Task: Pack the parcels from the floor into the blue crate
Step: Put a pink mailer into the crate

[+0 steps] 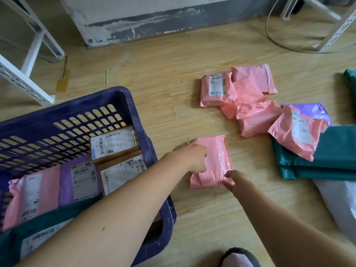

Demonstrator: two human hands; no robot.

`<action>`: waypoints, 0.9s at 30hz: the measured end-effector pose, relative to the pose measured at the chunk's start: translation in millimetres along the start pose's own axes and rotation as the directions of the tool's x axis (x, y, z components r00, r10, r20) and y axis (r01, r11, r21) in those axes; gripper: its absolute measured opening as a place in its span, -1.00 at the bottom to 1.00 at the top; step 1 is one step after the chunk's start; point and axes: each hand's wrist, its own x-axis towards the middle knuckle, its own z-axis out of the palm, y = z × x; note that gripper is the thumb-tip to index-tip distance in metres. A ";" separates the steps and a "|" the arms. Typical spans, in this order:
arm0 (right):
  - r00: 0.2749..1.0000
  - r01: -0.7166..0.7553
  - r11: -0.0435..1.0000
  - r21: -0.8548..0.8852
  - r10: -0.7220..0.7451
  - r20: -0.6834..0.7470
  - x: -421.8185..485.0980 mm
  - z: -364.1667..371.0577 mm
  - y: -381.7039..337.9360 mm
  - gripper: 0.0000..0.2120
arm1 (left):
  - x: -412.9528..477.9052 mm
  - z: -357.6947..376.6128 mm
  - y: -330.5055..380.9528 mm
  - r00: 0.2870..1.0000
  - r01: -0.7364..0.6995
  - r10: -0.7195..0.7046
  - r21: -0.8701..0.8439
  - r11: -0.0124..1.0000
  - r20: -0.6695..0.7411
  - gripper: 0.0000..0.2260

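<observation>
Fig. Lifting one flat parcel for transfer to the crate. The pink parcel (213, 157) lies flat on the wooden floor (202, 218), just to the right of the blue crate (123, 92) and nearer than the heap of pink parcels (256, 120). The left hand (191, 156) sits over its left edge with fingers curled onto the film and the index finger stretched along the far-left corner. Whether any fingertip reaches underneath cannot be told. The right hand (236, 183) pinches the near-right corner, thumb on top.

The step in hand appears to be the pick-up, and the parcel is not yet clear of the floor. The film is glossy and slack, so a pinch on the film alone is likely to slip or stretch. A sounder hold slides the fingers under both edges and carries the contents, keeping the parcel level.

The crate already holds two cardboard boxes (113, 143) against its right wall, with a pink mailer (28, 199) and a teal mailer (48, 224) at the near left. The parcel probably goes in best laid flat on top of these, or stood on edge in a gap, once lifted clear of the rim.

Teal parcels (327, 157) and the pink heap remain on the floor to the right, so much of the task seems left to do.
</observation>
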 end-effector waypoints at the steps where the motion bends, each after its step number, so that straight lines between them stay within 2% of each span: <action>1: 1.000 0.016 1.000 -0.011 -0.015 0.020 3.7 -0.3 1.5 -0.64 | -0.2 -0.1 0.1 1.000 0.004 -0.004 -0.006 1.000 0.008 -0.58; 3: 1.000 -0.006 0.995 -0.100 0.005 -0.017 12.7 1.0 4.4 -0.73 | -0.6 -2.1 -0.3 1.000 0.012 -0.011 -0.008 1.000 0.022 -0.57; 4: 0.998 -0.006 0.978 -0.210 -0.006 -0.056 15.9 1.5 5.1 -0.77 | -0.6 -4.2 -0.6 1.000 0.013 -0.013 -0.008 1.000 0.024 -0.56; 5: 0.997 0.016 0.933 -0.359 -0.044 -0.071 20.5 1.6 6.2 -0.73 | -0.3 -6.5 -1.1 1.000 0.015 -0.015 -0.011 1.000 0.022 -0.56; 7: 0.981 0.093 0.757 -0.647 -0.182 -0.071 27.7 3.1 8.9 -0.62 | 0.5 -10.9 -2.3 1.000 0.023 -0.023 -0.018 1.000 0.010 -0.57; 8: 0.966 0.126 0.655 -0.745 -0.251 -0.058 26.7 2.9 10.5 -0.63 | 0.7 -12.4 -2.7 1.000 0.026 -0.026 -0.018 0.999 0.005 -0.58; 9: 0.956 0.136 0.562 -0.816 -0.291 -0.041 22.9 3.1 11.4 -0.68 | 0.9 -13.5 -2.6 1.000 0.027 -0.027 -0.014 1.000 0.004 -0.59; 11: 0.946 0.161 0.468 -0.869 -0.324 0.001 17.2 4.1 12.5 -0.79 | 0.8 -14.0 -2.8 1.000 0.025 -0.025 -0.003 1.000 0.009 -0.59; 15: 0.952 0.200 0.485 -0.852 -0.302 0.051 13.2 12.1 6.1 -0.86 | -2.2 -14.6 -5.1 0.999 0.034 -0.034 -0.011 0.999 -0.006 -0.64; 20: 0.932 0.343 0.729 -0.593 -0.344 0.115 -8.7 21.3 -3.6 -0.93 | -17.5 -22.6 -4.1 0.989 0.028 -0.039 -0.082 0.996 -0.141 -0.67; 24: 0.904 0.426 0.794 -0.433 -0.394 0.165 -45.9 20.5 -20.9 -0.94 | -43.0 -28.9 -1.4 0.972 0.000 -0.027 -0.112 0.994 -0.233 -0.68; 27: 0.902 0.433 0.851 -0.297 -0.405 0.153 -82.0 23.3 -40.9 -0.93 | -68.5 -34.2 0.8 0.953 -0.022 -0.017 -0.122 0.992 -0.303 -0.68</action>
